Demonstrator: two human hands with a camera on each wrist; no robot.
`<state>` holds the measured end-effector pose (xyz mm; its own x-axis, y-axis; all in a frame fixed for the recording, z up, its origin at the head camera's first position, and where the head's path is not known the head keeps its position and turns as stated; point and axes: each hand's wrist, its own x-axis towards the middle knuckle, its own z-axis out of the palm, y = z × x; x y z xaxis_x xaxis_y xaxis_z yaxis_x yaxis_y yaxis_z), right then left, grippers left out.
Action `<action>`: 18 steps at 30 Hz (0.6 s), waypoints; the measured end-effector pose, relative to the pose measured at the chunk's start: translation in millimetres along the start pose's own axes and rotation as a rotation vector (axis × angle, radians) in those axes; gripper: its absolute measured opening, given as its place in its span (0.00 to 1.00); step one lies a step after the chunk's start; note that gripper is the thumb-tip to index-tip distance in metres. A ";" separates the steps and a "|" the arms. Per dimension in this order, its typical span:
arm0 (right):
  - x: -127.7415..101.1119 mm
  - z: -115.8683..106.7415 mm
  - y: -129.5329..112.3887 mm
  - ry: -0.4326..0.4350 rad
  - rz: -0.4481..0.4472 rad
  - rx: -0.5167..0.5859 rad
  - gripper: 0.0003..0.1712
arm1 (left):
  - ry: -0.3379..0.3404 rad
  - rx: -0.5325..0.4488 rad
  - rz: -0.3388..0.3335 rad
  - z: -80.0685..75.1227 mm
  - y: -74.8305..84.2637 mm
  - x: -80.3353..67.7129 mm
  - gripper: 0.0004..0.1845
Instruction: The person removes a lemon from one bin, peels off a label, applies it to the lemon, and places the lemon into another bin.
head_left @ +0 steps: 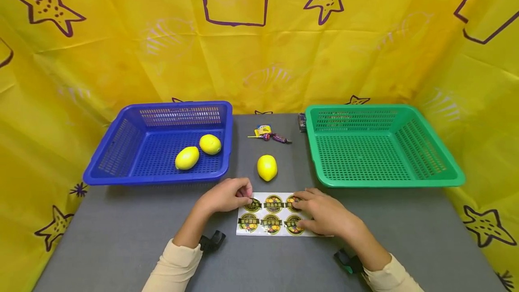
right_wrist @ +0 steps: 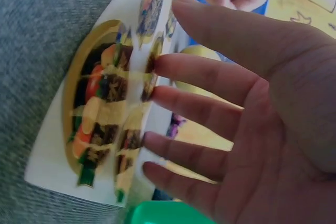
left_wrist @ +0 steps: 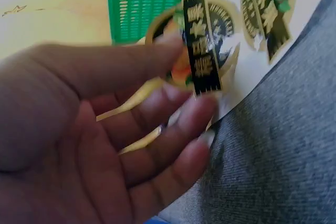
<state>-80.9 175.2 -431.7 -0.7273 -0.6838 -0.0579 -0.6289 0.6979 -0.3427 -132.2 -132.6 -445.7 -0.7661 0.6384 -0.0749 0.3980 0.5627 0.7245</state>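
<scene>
The sticker sheet lies flat on the grey table, long side going left to right. The left hand pinches one round sticker at the sheet's top left corner. The right hand presses flat, fingers straight, on the right end. The lemon sits just behind the sheet.

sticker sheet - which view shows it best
The head view: the whole sticker sheet lies flat on the table, six round stickers showing, the left hand and right hand at its ends. The left wrist view shows one sticker being pinched. The right wrist view shows a blurred corner.
</scene>
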 end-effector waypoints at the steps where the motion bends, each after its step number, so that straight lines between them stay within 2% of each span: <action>1: 1.4 1.1 1.3 0.016 -0.012 -0.005 0.23 | -0.009 -0.012 0.008 -0.6 1.3 -0.3 0.08; 4: 6.2 3.7 5.7 0.076 -0.045 -0.008 0.18 | -0.011 -0.075 0.036 -0.7 5.3 1.3 0.07; 7: 13.2 4.6 9.0 0.119 -0.057 0.035 0.18 | 0.059 -0.152 0.044 2.0 9.4 6.2 0.05; 11: 27.6 4.4 9.9 0.174 0.001 0.111 0.29 | 0.262 -0.207 0.021 8.8 15.1 16.3 0.04; 14: 40.9 3.9 8.6 0.213 0.097 0.166 0.40 | 0.424 -0.211 0.003 14.5 19.3 26.2 0.04; 18: 59.4 3.1 9.6 0.218 0.222 0.288 0.47 | 0.569 -0.216 0.016 17.4 22.9 40.9 0.05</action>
<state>-129.4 140.6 -441.4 -0.8968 -0.4415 0.0292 -0.3708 0.7139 -0.5940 -145.6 -84.5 -444.1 -0.9342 0.2312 0.2717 0.3456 0.3979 0.8498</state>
